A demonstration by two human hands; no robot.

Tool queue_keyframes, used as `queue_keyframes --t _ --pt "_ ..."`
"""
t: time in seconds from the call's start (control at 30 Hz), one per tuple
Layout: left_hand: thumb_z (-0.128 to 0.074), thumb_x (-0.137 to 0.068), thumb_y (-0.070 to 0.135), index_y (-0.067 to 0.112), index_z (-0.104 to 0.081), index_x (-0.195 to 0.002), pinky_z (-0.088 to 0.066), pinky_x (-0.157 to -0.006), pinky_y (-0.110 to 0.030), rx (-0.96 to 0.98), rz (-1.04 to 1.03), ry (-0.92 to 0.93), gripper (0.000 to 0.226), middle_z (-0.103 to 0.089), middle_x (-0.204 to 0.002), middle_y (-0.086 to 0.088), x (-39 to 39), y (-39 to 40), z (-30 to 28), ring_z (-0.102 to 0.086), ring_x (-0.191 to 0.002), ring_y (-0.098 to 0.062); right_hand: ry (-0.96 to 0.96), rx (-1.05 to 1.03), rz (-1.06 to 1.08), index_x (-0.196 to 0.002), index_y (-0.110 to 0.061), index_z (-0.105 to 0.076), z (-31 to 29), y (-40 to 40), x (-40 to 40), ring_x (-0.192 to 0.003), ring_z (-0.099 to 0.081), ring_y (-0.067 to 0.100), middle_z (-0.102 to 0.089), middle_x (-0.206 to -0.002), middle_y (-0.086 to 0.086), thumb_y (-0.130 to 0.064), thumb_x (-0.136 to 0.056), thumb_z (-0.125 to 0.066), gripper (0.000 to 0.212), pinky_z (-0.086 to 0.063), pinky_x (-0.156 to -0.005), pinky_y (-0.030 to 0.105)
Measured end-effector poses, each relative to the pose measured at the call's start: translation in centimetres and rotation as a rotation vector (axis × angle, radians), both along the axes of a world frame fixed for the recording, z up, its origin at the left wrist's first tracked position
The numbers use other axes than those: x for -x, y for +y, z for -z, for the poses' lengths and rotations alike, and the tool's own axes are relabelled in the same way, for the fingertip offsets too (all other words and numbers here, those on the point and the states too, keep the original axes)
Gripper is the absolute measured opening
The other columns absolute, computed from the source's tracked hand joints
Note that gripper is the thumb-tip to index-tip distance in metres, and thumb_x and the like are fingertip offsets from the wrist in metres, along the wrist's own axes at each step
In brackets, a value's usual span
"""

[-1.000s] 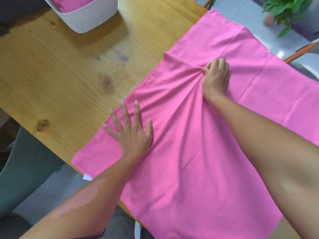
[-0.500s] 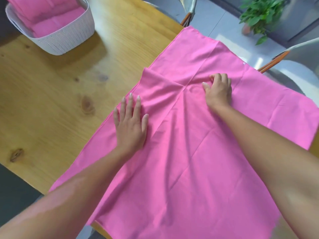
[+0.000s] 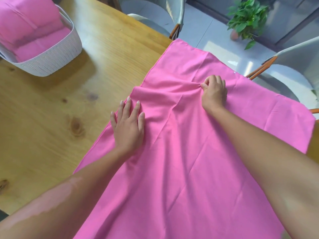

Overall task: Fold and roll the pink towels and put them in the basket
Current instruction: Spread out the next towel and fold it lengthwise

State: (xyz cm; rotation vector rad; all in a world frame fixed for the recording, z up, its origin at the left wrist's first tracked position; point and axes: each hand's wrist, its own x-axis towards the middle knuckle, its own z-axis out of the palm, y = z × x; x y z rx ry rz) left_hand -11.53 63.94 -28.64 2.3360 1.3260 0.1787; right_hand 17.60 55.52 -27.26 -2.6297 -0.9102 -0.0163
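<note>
One large pink towel lies spread across the right part of the wooden table, its far corner reaching the table's far edge and its near end running out of the bottom of the view. Two hands work on it. The left hand lies flat near the towel's left edge, fingers straight and slightly apart, pressing the cloth down. The right hand sits farther off, near the middle of the towel's width, its fingers curled and its thumb and forefinger pinching a small gather of cloth, from which creases fan out toward the left hand. One white woven basket stands at the table's far left corner, well apart from the spread towel; it holds rolled pink towels, at least two, though the frame's edge cuts them off and the exact count cannot be told. Both forearms cover parts of the towel, and the right one hides its right near portion. Beyond the table stand two chairs with pale seats and orange-brown frames, each only partly in view, and one green potted plant stands on the grey floor.
</note>
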Motion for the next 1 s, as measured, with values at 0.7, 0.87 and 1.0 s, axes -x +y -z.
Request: queue_keyframes --t 0.7,0.87,1.0 --pt "-0.028 -0.1 0.051 0.019 -0.009 -0.163 -0.006 -0.124 -0.057 -0.245 0.104 0.174 0.073 -0.004 -0.17 -0.005 -2.1 0.9 2.6 0.0 -0.157 -0.022 0.03 0.058 -0.079 -0.102 -0.016 -0.06 1.3 11.1 -6.1 -0.124 -0.041 0.028 -0.051 -0.125 0.007 -0.031 -0.101 -0.052 0.017 -0.032 -0.101 0.037" --pt "-0.029 -0.098 0.058 0.023 -0.009 -0.163 -0.008 -0.123 -0.06 -0.237 0.114 0.204 0.077 -0.003 -0.17 -0.003 -2.1 0.8 2.5 0.001 -0.157 -0.025 -0.037 0.027 0.001 -0.11 -0.017 -0.056 0.4 12.1 -8.2 -0.124 -0.042 0.027 -0.049 -0.128 0.006 -0.03 -0.104 -0.047 0.018 -0.034 -0.099 0.038" --pt "-0.026 -0.097 0.063 0.026 -0.008 -0.163 -0.006 -0.12 -0.066 -0.23 0.105 0.23 0.078 0.0 -0.171 -0.001 -2.3 0.9 2.4 0.004 -0.157 -0.027 -0.046 0.024 -0.035 -0.11 -0.017 -0.056 0.4 13.0 -9.0 -0.123 -0.044 0.026 -0.051 -0.127 0.005 -0.03 -0.104 -0.046 0.018 -0.034 -0.098 0.039"
